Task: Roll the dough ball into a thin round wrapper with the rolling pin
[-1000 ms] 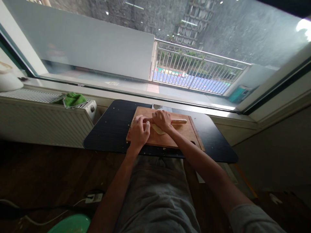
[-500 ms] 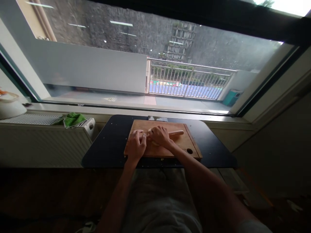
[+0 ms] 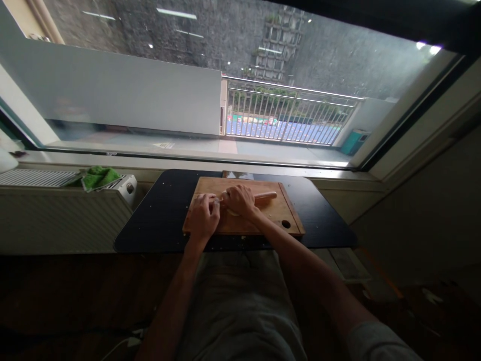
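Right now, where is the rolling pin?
In the head view, the rolling pin lies over the wooden board, under the right hand, one end jutting right.

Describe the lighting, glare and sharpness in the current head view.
Head view: the window is bright, the floor nearly black; head view: pale streaks on that window look like reflected lamps; head view: the rolling pin carries a faint highlight; head view: the left hand lacks fine detail.

My right hand (image 3: 240, 199) covered the middle of the rolling pin (image 3: 267, 197) and part of the dough (image 3: 232, 213); my left hand (image 3: 204, 216) hid the pin's left end. The left edge cut off a white container (image 3: 6, 160).
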Demonstrator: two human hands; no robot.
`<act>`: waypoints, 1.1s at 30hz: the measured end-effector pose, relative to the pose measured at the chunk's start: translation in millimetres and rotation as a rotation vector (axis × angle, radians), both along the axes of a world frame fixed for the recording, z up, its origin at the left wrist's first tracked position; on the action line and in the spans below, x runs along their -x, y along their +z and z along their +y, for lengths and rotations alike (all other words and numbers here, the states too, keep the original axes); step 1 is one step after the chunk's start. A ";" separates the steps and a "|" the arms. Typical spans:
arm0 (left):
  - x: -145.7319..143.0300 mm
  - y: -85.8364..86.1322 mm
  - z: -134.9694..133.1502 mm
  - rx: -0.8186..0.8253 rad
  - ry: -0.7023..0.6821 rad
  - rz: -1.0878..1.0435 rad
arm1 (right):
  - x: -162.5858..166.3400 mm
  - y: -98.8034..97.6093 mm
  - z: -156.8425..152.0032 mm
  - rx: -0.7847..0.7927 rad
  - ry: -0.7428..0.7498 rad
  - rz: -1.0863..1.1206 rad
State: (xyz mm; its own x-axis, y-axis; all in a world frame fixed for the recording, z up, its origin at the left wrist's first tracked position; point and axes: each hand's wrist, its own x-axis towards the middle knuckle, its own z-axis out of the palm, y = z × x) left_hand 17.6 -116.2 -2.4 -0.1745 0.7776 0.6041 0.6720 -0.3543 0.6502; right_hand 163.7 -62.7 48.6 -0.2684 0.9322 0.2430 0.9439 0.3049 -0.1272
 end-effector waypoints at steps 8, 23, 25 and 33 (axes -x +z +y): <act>0.6 -2.4 3.4 -0.010 -0.012 0.032 | 8.3 10.3 30.4 0.046 -0.055 0.011; 1.7 -6.2 5.2 -0.045 -0.008 0.064 | -19.4 -27.3 5.7 -0.241 0.227 -0.100; 2.0 -7.8 6.1 -0.046 -0.005 0.077 | -25.1 -31.5 -7.1 -0.274 0.242 -0.073; 1.5 -12.5 8.9 -0.039 -0.007 0.091 | -40.4 -42.7 -51.6 -0.343 0.249 -0.145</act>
